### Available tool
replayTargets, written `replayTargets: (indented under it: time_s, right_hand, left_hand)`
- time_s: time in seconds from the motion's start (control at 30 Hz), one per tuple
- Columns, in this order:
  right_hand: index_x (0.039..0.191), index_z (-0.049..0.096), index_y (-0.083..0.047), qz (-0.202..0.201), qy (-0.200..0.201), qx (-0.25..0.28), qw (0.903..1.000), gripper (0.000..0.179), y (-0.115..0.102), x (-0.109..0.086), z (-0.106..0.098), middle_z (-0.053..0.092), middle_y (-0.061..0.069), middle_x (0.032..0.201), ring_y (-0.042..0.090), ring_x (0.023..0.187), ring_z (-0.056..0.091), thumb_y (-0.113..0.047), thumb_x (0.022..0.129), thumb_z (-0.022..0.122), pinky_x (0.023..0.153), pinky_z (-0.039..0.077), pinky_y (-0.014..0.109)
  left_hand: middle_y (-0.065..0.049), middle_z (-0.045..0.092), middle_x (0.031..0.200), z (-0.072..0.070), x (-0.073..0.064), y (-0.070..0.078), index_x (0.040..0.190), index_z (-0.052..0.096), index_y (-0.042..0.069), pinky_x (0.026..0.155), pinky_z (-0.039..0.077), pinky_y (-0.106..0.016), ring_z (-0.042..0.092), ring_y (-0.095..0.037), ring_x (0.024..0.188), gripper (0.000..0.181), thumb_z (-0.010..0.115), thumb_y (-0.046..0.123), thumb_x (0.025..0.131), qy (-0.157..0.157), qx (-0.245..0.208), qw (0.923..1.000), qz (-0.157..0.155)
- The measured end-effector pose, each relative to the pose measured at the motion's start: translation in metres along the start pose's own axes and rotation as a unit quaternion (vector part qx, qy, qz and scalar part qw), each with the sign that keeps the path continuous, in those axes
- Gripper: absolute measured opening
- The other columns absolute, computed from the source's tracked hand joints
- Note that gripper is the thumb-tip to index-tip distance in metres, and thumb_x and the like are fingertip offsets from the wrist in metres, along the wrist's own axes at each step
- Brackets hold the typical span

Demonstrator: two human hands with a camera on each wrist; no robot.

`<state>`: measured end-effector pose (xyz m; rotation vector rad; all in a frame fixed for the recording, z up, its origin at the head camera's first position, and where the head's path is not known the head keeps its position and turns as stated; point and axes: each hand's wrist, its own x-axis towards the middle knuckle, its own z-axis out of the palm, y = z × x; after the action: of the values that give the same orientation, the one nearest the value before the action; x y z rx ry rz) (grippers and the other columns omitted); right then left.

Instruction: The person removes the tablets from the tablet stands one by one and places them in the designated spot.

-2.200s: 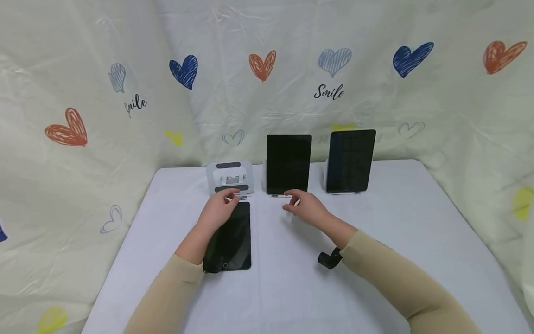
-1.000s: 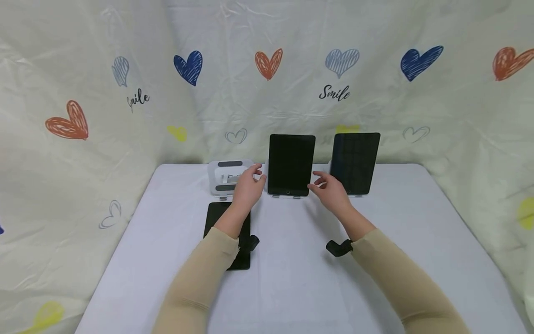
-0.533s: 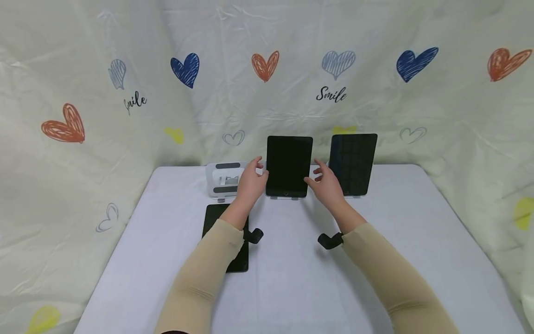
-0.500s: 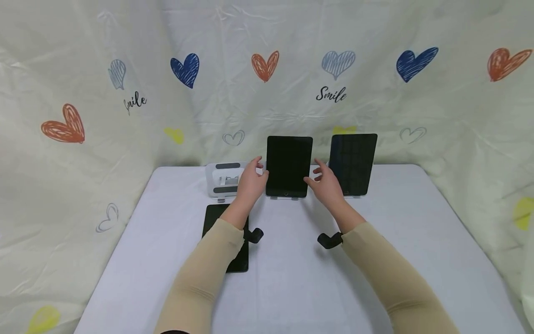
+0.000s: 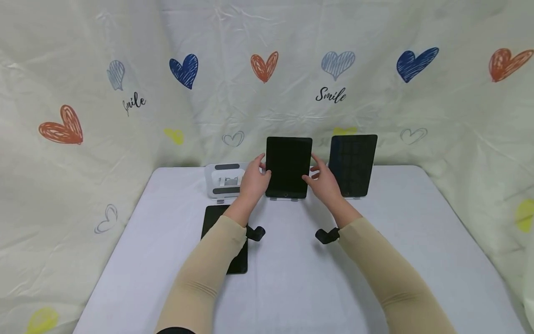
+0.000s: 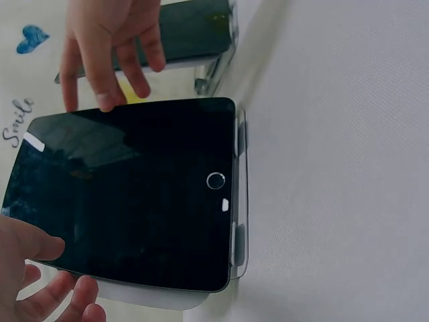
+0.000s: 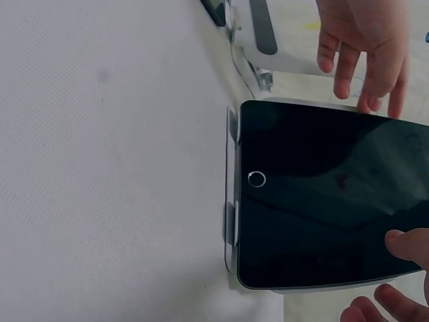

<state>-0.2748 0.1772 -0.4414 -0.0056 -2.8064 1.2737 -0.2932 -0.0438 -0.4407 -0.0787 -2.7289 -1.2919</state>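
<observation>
Two beige sleeves (image 5: 204,273): in they come from the near edge, both angling toward the centre.
Wrist cameras (image 5: 256,233): small, black, one at each cuff, both poking inward.
Bench (image 5: 288,297): white-covered, stretching back to the backdrop.
Flat tablet (image 5: 239,262): lying on the bench on the left, and the left sleeve cuts right across it.
Left hand (image 5: 254,181): thumb and fingers spread, the thumb over the front of the screen at its left edge, fingers just beside that edge.
Right hand (image 5: 326,184): nearly a mirror of it, thumb lapping over the right edge, fingers spread alongside; whether either one presses, I cannot tell.
Middle tablet (image 5: 288,167): here's the centre of the action, propped up between the hands, screen black, home button (image 6: 215,181) at the bottom.
Middle stand (image 6: 242,194): a clear front lip with grey tabs, right along the tablet's lower edge.
Left stand (image 5: 226,190): pale with dark grey strips, beyond the flat tablet, partly covered by the left hand.
Right tablet (image 5: 354,164): also propped up, dark-screened, just beyond the right hand.
Backdrop (image 5: 292,28): pale sheeting all round, scribbled hearts (image 5: 184,71) in blue and orange-red, "Smile" lettering (image 5: 331,94) among them.
</observation>
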Motion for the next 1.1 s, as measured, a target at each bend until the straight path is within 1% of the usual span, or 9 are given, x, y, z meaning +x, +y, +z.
replayTargets:
  time_s: [0.2, 0.4, 0.5, 0.63, 0.83, 1.0, 1.1]
  right_hand:
    - [0.16, 0.019, -0.028, -0.012, 0.003, -0.004, 0.9999, 0.078, 0.004, 0.001, 0.003, 0.054, 0.013, 0.126, 0.032, 0.11, 0.057, -0.023, 0.097, 0.065, 0.084, 0.05, 0.049]
    - [0.159, 0.021, -0.029, -0.025, 0.015, 0.001, 0.9996, 0.076, 0.007, 0.002, 0.006, 0.054, 0.014, 0.121, 0.031, 0.107, 0.058, -0.02, 0.097, 0.064, 0.085, 0.05, 0.048]
    - [0.159, 0.021, -0.029, -0.027, 0.024, 0.003, 0.9993, 0.076, 0.008, 0.002, 0.009, 0.054, 0.014, 0.12, 0.03, 0.105, 0.058, -0.019, 0.097, 0.064, 0.085, 0.051, 0.048]
    - [0.159, 0.022, -0.029, -0.031, 0.04, 0.007, 0.9987, 0.075, 0.009, 0.002, 0.012, 0.052, 0.014, 0.122, 0.029, 0.103, 0.058, -0.019, 0.098, 0.064, 0.084, 0.051, 0.047]
    - [0.158, 0.024, -0.031, -0.039, 0.058, 0.019, 0.9974, 0.072, 0.011, 0.001, 0.015, 0.051, 0.012, 0.121, 0.028, 0.103, 0.059, -0.019, 0.099, 0.063, 0.082, 0.051, 0.046]
    - [0.158, 0.027, -0.031, -0.056, 0.071, 0.023, 0.9957, 0.07, 0.016, 0.001, 0.017, 0.054, 0.012, 0.119, 0.027, 0.1, 0.059, -0.018, 0.099, 0.062, 0.078, 0.05, 0.045]
    - [0.157, 0.026, -0.034, -0.062, 0.077, 0.026, 0.9948, 0.07, 0.019, 0.0, 0.019, 0.056, 0.01, 0.117, 0.026, 0.099, 0.06, -0.018, 0.099, 0.062, 0.076, 0.05, 0.043]
  left_hand:
    - [-0.003, 0.056, 0.114, 0.001, 0.0, -0.001, 0.151, 0.042, 0.02, 0.077, 0.046, -0.036, 0.054, -0.021, 0.09, 0.056, 0.059, 0.023, 0.098, 0.002, 0.016, 0.9999, 0.0]
    - [-0.002, 0.056, 0.109, 0.002, 0.001, -0.001, 0.149, 0.045, 0.021, 0.07, 0.044, -0.034, 0.053, -0.02, 0.081, 0.053, 0.06, 0.02, 0.098, 0.009, 0.009, 0.9999, 0.005]
    - [-0.002, 0.055, 0.109, 0.002, 0.001, -0.001, 0.148, 0.046, 0.021, 0.07, 0.045, -0.033, 0.054, -0.019, 0.081, 0.052, 0.061, 0.019, 0.098, 0.011, 0.001, 0.9999, 0.007]
    - [-0.002, 0.055, 0.109, 0.002, 0.001, -0.003, 0.147, 0.047, 0.021, 0.071, 0.047, -0.033, 0.055, -0.018, 0.086, 0.051, 0.061, 0.018, 0.098, 0.013, -0.01, 0.9998, 0.011]
    - [0.0, 0.057, 0.109, 0.003, 0.0, -0.007, 0.146, 0.048, 0.023, 0.071, 0.049, -0.033, 0.057, -0.017, 0.089, 0.05, 0.061, 0.018, 0.098, 0.023, -0.016, 0.9994, 0.022]
    - [0.002, 0.061, 0.113, 0.005, -0.001, -0.013, 0.148, 0.046, 0.028, 0.069, 0.05, -0.032, 0.058, -0.015, 0.088, 0.053, 0.061, 0.019, 0.099, 0.03, 0.0, 0.999, 0.033]
    - [0.003, 0.063, 0.114, 0.007, -0.001, -0.018, 0.15, 0.044, 0.031, 0.066, 0.049, -0.032, 0.058, -0.014, 0.085, 0.055, 0.062, 0.021, 0.099, 0.032, 0.015, 0.9984, 0.044]
